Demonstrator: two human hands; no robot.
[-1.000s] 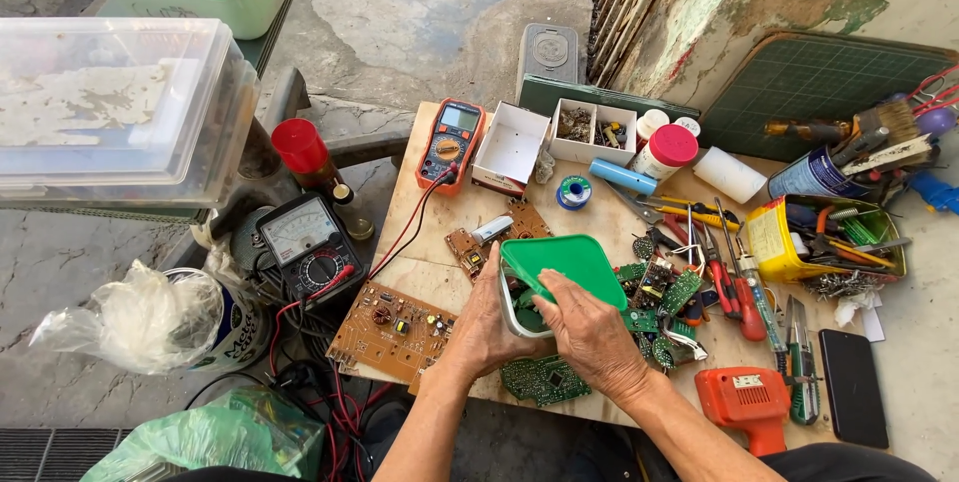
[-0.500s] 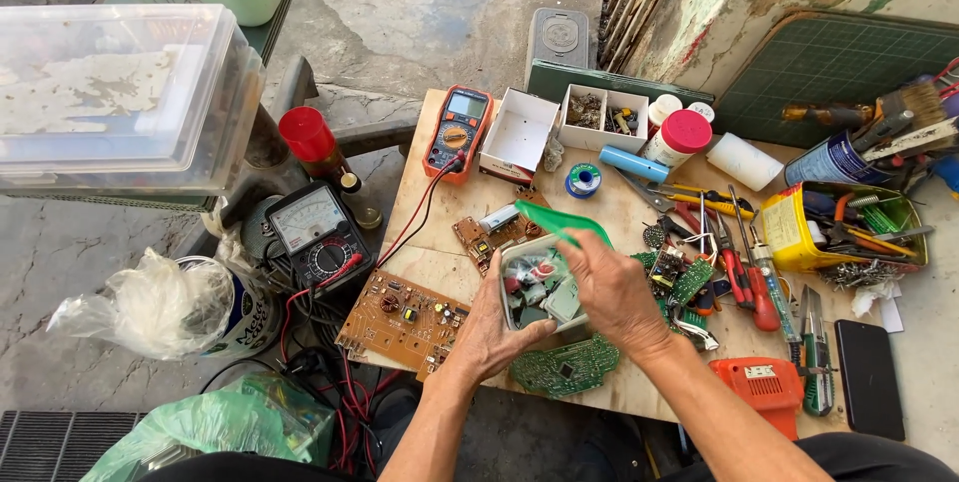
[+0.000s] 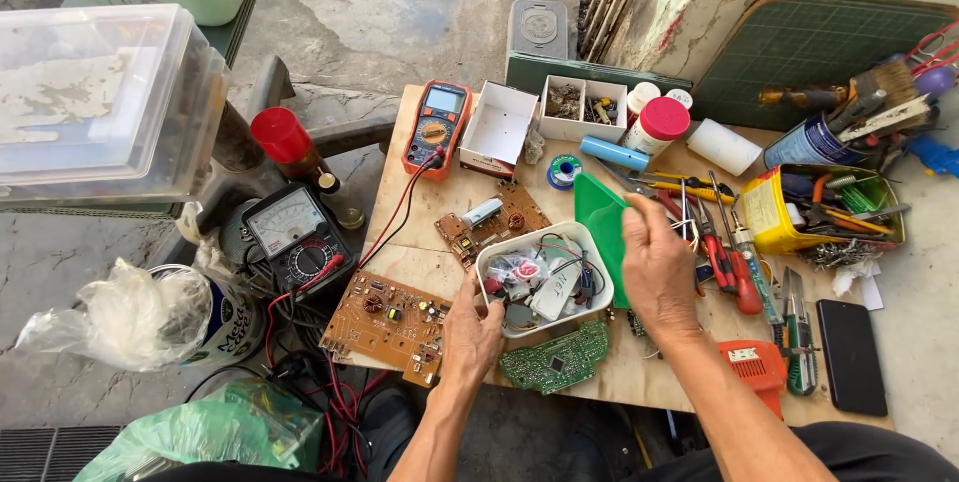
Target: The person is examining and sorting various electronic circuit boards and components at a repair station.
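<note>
While the left hand (image 3: 472,327) curls around the near left corner of the white plastic tub (image 3: 544,282), thumb on the rim and fingers under the wall, the right hand (image 3: 659,267) grips the green lid (image 3: 602,227), fingers closed on its right edge and holding it tilted up on its side just to the right of the tub. The tub is a rounded white rectangle, open on top and filled with a jumble of small electronic parts, thin wires and a pale flat piece. It sits near the front of the wooden table (image 3: 440,197), touching the left hand's fingers and just left of the right hand's palm. The lid stands between the tub's right wall and the right hand's fingers, clear of the tub's opening. A green circuit board (image 3: 555,358) lies just in front of the tub, a brown circuit board (image 3: 392,322) to its left beside the left hand, and red-handled screwdrivers (image 3: 727,262) lie just right of the right hand.
</note>
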